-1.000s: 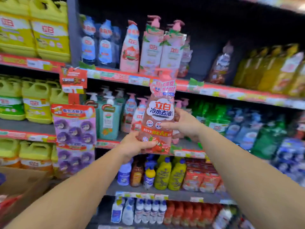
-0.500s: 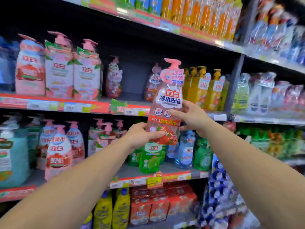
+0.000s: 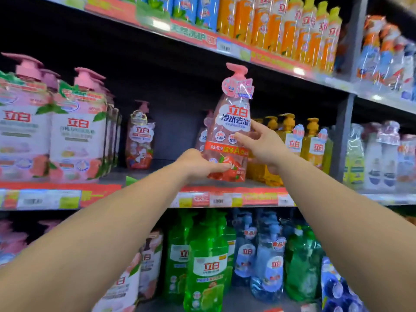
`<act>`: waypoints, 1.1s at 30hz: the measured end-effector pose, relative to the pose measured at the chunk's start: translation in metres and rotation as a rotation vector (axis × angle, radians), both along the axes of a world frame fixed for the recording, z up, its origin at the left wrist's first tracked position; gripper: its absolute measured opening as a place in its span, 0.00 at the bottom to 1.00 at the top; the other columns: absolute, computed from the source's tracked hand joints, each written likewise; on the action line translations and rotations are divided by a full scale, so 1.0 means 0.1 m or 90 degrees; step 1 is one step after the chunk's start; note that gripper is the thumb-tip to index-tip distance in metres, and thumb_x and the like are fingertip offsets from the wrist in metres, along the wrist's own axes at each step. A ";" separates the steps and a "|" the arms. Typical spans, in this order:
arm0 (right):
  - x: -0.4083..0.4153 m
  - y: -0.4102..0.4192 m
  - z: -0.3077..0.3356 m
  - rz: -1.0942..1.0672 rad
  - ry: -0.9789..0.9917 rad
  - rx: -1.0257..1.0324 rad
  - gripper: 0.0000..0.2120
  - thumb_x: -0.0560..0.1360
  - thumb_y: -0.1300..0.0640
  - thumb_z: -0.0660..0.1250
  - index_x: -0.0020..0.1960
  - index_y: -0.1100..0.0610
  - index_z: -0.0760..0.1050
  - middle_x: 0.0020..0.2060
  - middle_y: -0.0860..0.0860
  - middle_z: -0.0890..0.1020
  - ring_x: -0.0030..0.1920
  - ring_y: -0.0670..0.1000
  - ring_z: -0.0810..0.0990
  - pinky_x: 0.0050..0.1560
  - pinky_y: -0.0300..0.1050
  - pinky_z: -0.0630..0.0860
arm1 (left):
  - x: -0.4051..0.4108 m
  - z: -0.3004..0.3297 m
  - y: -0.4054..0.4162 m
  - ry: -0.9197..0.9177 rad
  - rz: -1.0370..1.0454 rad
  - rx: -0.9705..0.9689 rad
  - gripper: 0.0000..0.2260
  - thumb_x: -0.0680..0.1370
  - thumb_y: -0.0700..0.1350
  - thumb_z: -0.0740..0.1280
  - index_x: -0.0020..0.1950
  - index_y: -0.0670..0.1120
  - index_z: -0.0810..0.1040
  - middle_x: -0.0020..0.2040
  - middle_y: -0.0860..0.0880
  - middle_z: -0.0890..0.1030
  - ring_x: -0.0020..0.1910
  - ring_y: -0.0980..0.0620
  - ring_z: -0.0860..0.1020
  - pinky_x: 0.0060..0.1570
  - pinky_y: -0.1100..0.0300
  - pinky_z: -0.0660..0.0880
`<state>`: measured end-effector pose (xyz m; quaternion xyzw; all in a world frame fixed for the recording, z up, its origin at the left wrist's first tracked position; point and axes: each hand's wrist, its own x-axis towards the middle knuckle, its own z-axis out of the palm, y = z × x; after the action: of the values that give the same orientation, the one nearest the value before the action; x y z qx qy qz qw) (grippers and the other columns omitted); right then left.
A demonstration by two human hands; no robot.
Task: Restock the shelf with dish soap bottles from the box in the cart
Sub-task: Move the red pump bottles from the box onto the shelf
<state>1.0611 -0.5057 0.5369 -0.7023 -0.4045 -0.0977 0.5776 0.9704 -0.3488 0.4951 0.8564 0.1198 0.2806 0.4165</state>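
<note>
A red dish soap bottle (image 3: 229,131) with a pink pump top stands upright at the front edge of the middle shelf (image 3: 225,199). My left hand (image 3: 198,164) grips its lower left side, thumb across the front. My right hand (image 3: 262,143) touches the bottle's right side at label height, fingers mostly straight. A like red bottle (image 3: 203,134) peeks out just behind it, and another (image 3: 139,140) stands alone further left on the same shelf. The box and cart are out of view.
Large pink-capped white bottles (image 3: 76,131) fill the shelf's left part; yellow pump bottles (image 3: 313,143) stand right of my hands. A dark gap lies between the two red bottles. Orange bottles (image 3: 281,28) line the shelf above, green bottles (image 3: 207,262) and blue bottles (image 3: 267,255) the shelf below.
I have raised the red bottle up and forward onto the middle shelf. My right hand's fingers have loosened from a grip to a touch. The view has tilted upward.
</note>
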 end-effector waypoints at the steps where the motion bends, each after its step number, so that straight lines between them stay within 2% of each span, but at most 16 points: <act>1: 0.09 0.07 0.00 -0.005 -0.004 0.000 0.19 0.76 0.49 0.69 0.65 0.44 0.71 0.54 0.47 0.80 0.53 0.48 0.81 0.48 0.53 0.83 | 0.09 0.03 0.07 0.011 0.010 0.011 0.25 0.62 0.63 0.78 0.51 0.49 0.81 0.48 0.53 0.84 0.47 0.52 0.81 0.54 0.55 0.77; 6: 0.53 0.34 -0.13 0.014 0.000 -0.028 0.18 0.77 0.52 0.69 0.65 0.45 0.70 0.48 0.42 0.79 0.47 0.43 0.80 0.35 0.39 0.78 | 0.48 0.03 0.26 0.119 0.009 0.029 0.21 0.67 0.59 0.77 0.52 0.49 0.78 0.48 0.51 0.81 0.46 0.52 0.79 0.50 0.56 0.74; 9: 0.81 0.49 -0.21 0.026 0.021 -0.037 0.21 0.76 0.52 0.69 0.68 0.45 0.69 0.53 0.46 0.80 0.51 0.46 0.81 0.37 0.41 0.80 | 0.69 0.02 0.34 0.174 0.024 0.034 0.22 0.68 0.60 0.76 0.54 0.49 0.76 0.50 0.48 0.81 0.48 0.49 0.80 0.53 0.53 0.76; 13: 1.13 0.59 -0.20 0.062 0.031 -0.070 0.31 0.74 0.56 0.73 0.72 0.45 0.64 0.55 0.46 0.78 0.51 0.46 0.79 0.40 0.43 0.81 | 0.95 0.03 0.39 0.188 0.067 0.063 0.20 0.70 0.59 0.74 0.53 0.48 0.75 0.45 0.50 0.78 0.39 0.52 0.75 0.43 0.58 0.71; 16: 1.34 0.64 -0.20 0.084 0.034 -0.150 0.39 0.69 0.61 0.76 0.73 0.47 0.60 0.56 0.47 0.78 0.52 0.48 0.79 0.43 0.46 0.81 | 1.10 0.07 0.44 0.199 0.092 0.057 0.27 0.69 0.58 0.76 0.62 0.47 0.76 0.55 0.48 0.79 0.49 0.48 0.78 0.47 0.55 0.75; 18: 1.43 0.68 -0.20 0.057 0.031 -0.206 0.37 0.70 0.57 0.76 0.73 0.49 0.61 0.57 0.49 0.77 0.55 0.52 0.79 0.44 0.49 0.82 | 1.20 0.10 0.48 0.199 0.122 0.044 0.29 0.68 0.57 0.77 0.64 0.47 0.76 0.58 0.47 0.79 0.53 0.47 0.78 0.49 0.54 0.77; 20: 1.53 0.73 -0.20 0.026 0.004 -0.246 0.35 0.71 0.52 0.76 0.73 0.51 0.62 0.59 0.50 0.78 0.54 0.55 0.81 0.45 0.52 0.83 | 1.30 0.11 0.50 0.187 0.155 0.051 0.28 0.67 0.56 0.78 0.62 0.45 0.77 0.55 0.46 0.80 0.50 0.47 0.79 0.48 0.54 0.78; 24: 1.71 0.87 -0.20 0.010 -0.032 -0.272 0.31 0.71 0.49 0.74 0.70 0.53 0.66 0.57 0.54 0.81 0.45 0.56 0.84 0.44 0.54 0.83 | 1.46 0.11 0.51 0.161 0.237 0.092 0.21 0.67 0.54 0.79 0.52 0.44 0.77 0.48 0.45 0.81 0.43 0.47 0.80 0.45 0.56 0.77; 26: 1.79 0.93 -0.19 0.006 -0.058 -0.291 0.28 0.72 0.48 0.74 0.68 0.53 0.69 0.56 0.54 0.82 0.44 0.56 0.84 0.44 0.53 0.83 | 1.51 0.11 0.55 0.158 0.270 0.114 0.19 0.67 0.52 0.79 0.47 0.44 0.75 0.46 0.46 0.81 0.42 0.48 0.79 0.44 0.57 0.76; 29: 1.91 1.00 -0.15 0.019 -0.062 -0.312 0.22 0.72 0.49 0.74 0.62 0.53 0.73 0.56 0.53 0.82 0.47 0.56 0.83 0.46 0.52 0.83 | 1.56 0.11 0.64 0.177 0.300 0.161 0.20 0.67 0.52 0.80 0.51 0.42 0.79 0.48 0.46 0.82 0.45 0.47 0.79 0.46 0.57 0.74; 33: 2.03 1.08 -0.13 0.019 -0.051 -0.335 0.23 0.71 0.49 0.74 0.62 0.56 0.74 0.55 0.53 0.82 0.50 0.57 0.83 0.50 0.55 0.82 | 1.63 0.14 0.71 0.217 0.320 0.234 0.24 0.68 0.54 0.78 0.56 0.40 0.80 0.50 0.46 0.82 0.49 0.46 0.80 0.49 0.57 0.74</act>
<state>1.2643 -0.3982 0.5239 -0.8177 -0.4488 -0.0085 0.3604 1.1332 -0.2775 0.5086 0.8954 0.3418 0.2443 0.1474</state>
